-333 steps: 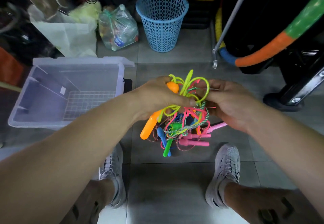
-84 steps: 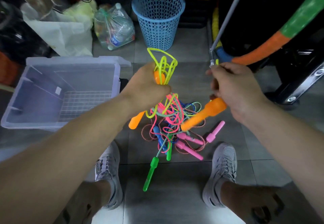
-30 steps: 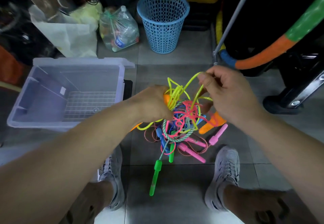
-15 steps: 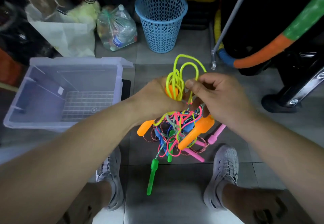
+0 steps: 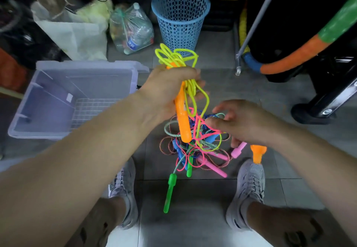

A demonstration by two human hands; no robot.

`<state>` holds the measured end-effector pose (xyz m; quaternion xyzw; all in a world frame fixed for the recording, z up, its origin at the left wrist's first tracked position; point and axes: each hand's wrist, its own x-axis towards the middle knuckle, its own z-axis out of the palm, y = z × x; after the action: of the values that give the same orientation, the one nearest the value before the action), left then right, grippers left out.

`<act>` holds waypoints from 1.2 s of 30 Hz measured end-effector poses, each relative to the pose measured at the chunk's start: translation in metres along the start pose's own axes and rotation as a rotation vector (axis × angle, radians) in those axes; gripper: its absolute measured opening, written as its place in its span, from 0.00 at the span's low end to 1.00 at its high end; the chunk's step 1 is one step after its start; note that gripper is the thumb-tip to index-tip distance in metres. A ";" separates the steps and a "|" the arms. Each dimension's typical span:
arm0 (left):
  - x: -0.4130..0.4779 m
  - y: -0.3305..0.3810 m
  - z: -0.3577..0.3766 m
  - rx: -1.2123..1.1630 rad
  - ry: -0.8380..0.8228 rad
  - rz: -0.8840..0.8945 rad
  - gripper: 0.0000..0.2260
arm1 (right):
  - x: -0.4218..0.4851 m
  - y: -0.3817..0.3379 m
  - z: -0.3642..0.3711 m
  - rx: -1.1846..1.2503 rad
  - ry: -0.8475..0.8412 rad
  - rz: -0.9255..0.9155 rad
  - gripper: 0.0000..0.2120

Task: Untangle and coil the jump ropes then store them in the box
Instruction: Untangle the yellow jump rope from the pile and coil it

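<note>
Floor: grey tiles (image 5: pixel 212 198) under me, one grey shoe (image 5: pixel 249 186) on each side of the ropes.
Box: clear plastic storage box (image 5: pixel 87 67), open-topped, on the floor to my left, well apart from the ropes.
Back: blue perforated plastic basket (image 5: pixel 179 14).
Left hand (image 5: pixel 166 92): raised, curled round a bright orange plastic handle (image 5: pixel 182 123), with yellow-green cord loops (image 5: pixel 173 55) bunched above my fist.
Right hand (image 5: pixel 245 123): lower, fingers spread and slack, tips at the tangle.
Tangle: knot of pink, blue and braided jump ropes (image 5: pixel 195 146) below my left hand, between my feet.
Ends: second orange handle (image 5: pixel 257 153) just under my right wrist; green plastic handle (image 5: pixel 169 192) nearest me.
</note>
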<state>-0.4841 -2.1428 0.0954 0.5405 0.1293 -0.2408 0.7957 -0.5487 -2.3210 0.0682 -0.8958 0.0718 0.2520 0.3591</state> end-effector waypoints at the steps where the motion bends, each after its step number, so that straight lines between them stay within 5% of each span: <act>1: -0.001 0.000 0.002 -0.034 -0.008 -0.017 0.05 | 0.000 0.000 0.001 -0.022 -0.004 -0.002 0.32; 3: -0.004 0.000 0.007 -0.098 -0.024 -0.043 0.03 | 0.002 -0.002 0.002 -0.147 0.026 -0.050 0.34; 7: -0.006 0.007 0.010 -0.210 -0.043 -0.073 0.05 | -0.002 -0.011 0.009 -0.058 0.072 -0.210 0.10; 10: -0.005 0.012 0.004 -0.238 -0.063 -0.070 0.05 | -0.001 -0.014 0.010 0.004 0.144 -0.269 0.10; 14: 0.000 0.006 -0.009 0.013 -0.110 -0.108 0.02 | 0.003 -0.018 -0.002 0.135 0.327 -0.179 0.13; 18: -0.008 -0.009 -0.010 0.174 -0.211 -0.201 0.06 | 0.003 -0.024 -0.012 0.546 0.412 -0.172 0.11; 21: -0.010 -0.023 -0.009 0.561 -0.234 -0.029 0.20 | 0.003 -0.025 -0.012 0.704 0.373 -0.159 0.12; 23: -0.010 -0.025 -0.008 0.765 -0.227 0.060 0.18 | 0.002 -0.024 -0.015 0.766 0.356 -0.153 0.13; 27: -0.006 -0.029 -0.007 0.762 -0.172 0.158 0.12 | -0.004 -0.023 -0.019 0.867 0.279 -0.183 0.12; 30: -0.004 -0.030 0.000 0.712 -0.142 0.205 0.18 | -0.008 -0.024 -0.016 0.799 0.191 -0.224 0.13; 33: -0.006 -0.030 0.000 0.665 -0.285 0.200 0.06 | -0.010 -0.023 -0.012 0.614 0.158 -0.262 0.11; 36: -0.008 -0.031 0.000 0.777 -0.189 0.213 0.06 | -0.011 -0.021 -0.009 0.281 0.213 -0.281 0.10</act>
<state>-0.5071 -2.1501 0.0746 0.7866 -0.1014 -0.2366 0.5612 -0.5474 -2.3124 0.0922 -0.8597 0.0180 0.0908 0.5024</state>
